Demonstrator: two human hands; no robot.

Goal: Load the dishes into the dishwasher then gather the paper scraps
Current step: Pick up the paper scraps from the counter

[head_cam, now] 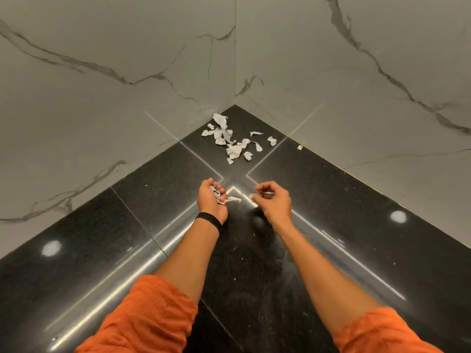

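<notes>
Left hand (212, 200) cups a wad of paper (217, 193); right hand (275, 201) pinches a small bit (252, 197). Loose paper scraps (233, 143) lie straight ahead in the floor (331, 200) corner, slightly nearer the left.

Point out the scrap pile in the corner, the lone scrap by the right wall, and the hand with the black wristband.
paper scrap pile (234, 149): head view, on a crumpled piece near the pile's middle.
lone paper scrap (300, 147): head view, on its middle.
left hand (210, 202): head view, on the middle of the hand.
</notes>
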